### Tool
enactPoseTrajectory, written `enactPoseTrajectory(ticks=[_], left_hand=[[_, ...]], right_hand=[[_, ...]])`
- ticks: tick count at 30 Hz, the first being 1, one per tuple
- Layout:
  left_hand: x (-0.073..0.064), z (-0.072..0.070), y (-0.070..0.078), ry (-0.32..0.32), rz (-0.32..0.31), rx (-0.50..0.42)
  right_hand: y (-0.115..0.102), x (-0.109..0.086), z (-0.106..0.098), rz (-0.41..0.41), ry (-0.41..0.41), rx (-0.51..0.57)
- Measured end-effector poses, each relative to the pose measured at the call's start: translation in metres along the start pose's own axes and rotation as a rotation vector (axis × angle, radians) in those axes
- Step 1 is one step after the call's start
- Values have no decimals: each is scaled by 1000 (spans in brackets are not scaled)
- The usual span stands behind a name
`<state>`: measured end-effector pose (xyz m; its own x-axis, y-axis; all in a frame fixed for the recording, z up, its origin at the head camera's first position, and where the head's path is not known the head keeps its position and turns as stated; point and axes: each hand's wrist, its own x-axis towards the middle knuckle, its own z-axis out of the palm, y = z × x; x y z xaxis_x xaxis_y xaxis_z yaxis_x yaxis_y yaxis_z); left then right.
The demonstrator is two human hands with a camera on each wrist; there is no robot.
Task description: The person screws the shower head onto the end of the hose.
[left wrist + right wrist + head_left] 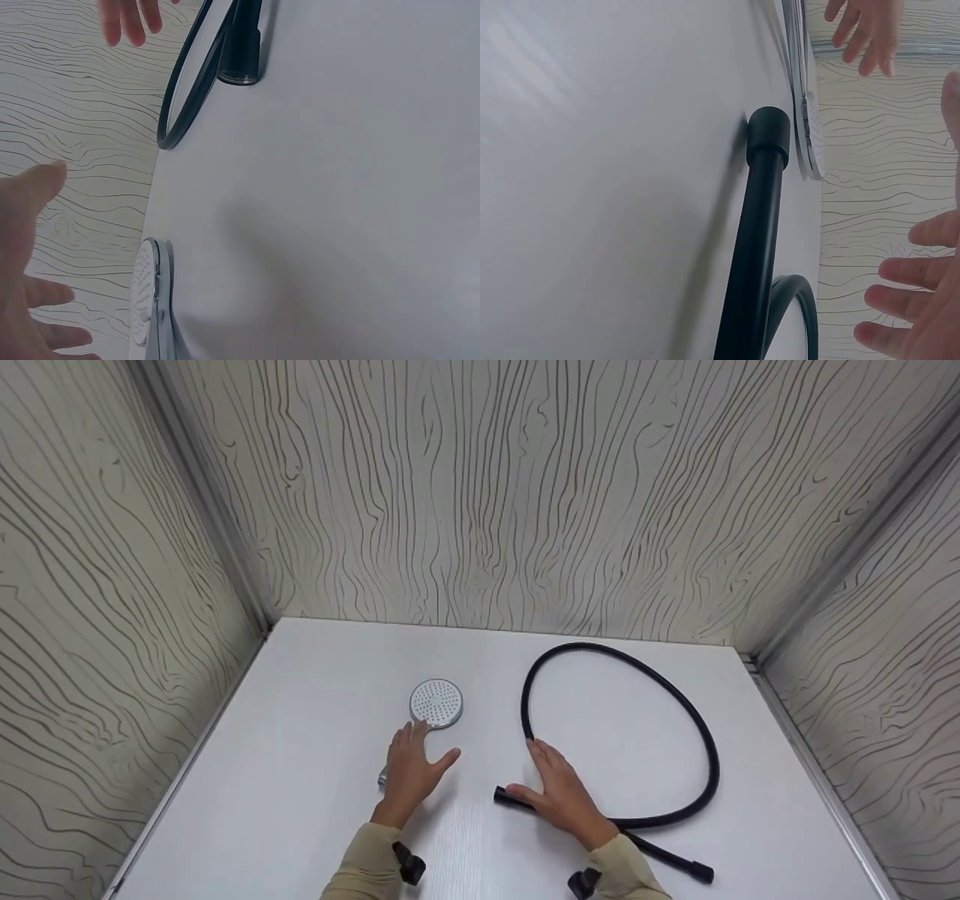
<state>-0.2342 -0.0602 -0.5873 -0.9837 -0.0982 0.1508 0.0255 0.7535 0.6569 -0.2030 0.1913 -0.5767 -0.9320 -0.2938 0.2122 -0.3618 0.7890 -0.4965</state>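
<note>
A round shower head (pixel 436 703) with a white nozzle face and a chrome handle lies face up left of the middle. Over its handle hovers my left hand (pixel 412 771), fingers extended and thumb spread, holding nothing; most of the handle is hidden beneath it. To the right a black shower hose (pixel 711 750) lies in a wide loop, its ends crossing near the front. My right hand (pixel 564 793) hangs above the hose close to one end fitting (pixel 769 139), fingers straight and apart from it in the right wrist view.
Both things lie on a white table (pixel 322 675). Wood-grain panels (pixel 480 495) enclose it at the back and on both sides, with grey metal strips along the corners. The hose's other end (pixel 701 873) points toward the front right.
</note>
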Motion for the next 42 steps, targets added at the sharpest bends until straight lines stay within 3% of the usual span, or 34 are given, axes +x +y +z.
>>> enactPoseTrajectory(ticks=[10, 17, 28, 42], left_hand=[[1, -1, -6, 18, -26, 17], [3, 0, -9, -1, -87, 39], [4, 2, -15, -18, -157, 6], [2, 3, -21, 51, -107, 72]], right_hand=[[-4, -1, 8, -16, -20, 26], [-7, -2, 12, 19, -57, 42], [-7, -3, 22, -5, -74, 44], [-7, -7, 28, -27, -128, 52]])
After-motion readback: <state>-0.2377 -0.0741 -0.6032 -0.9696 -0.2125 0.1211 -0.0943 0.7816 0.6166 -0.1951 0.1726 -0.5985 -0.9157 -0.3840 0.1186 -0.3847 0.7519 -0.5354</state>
